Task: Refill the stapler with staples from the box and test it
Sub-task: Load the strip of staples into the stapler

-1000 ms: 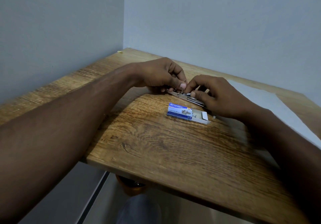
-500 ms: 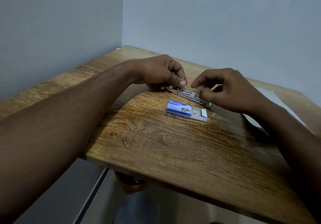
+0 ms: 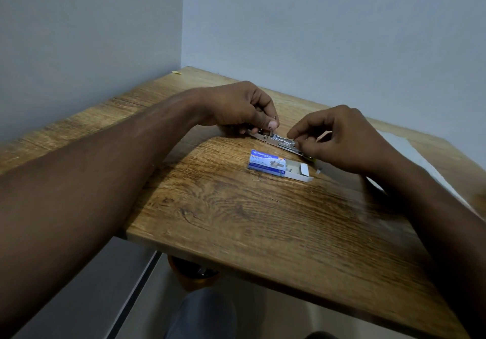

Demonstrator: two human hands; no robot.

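A: Where's the stapler (image 3: 281, 142)?
B: I see it on the wooden bench (image 3: 263, 220), far side, lying opened out flat, metal magazine facing up. It sits just behind the staple box (image 3: 267, 162).

A: Left hand (image 3: 236, 107)?
B: Curled over the stapler's left end. Thumb and forefinger are pinched closed on a small metal part there, thumbnail facing me. The other fingers are folded under; I can't see their tips.

A: Right hand (image 3: 344, 138)?
B: Over the stapler's right end, fingers (image 3: 302, 134) drawn together at the tips right above the magazine. I can't tell if they hold a strip of staples or just touch the channel; it's too small and partly hidden. Something silvery lies in the channel below them.

A: Box state?
B: Blue and white, lying flat on the bench, inner white tray (image 3: 299, 171) slid out to the right, end flap up. The tray looks mostly bare; contents are unclear.

A: Anything else on the bench?
B: A couple of loose staples (image 3: 259, 179) just in front of the box, another tiny one nearer me. White sheet of paper (image 3: 399, 144) on the right, mostly under my right forearm. Bench sits in a corner of grey walls (image 3: 315, 36).
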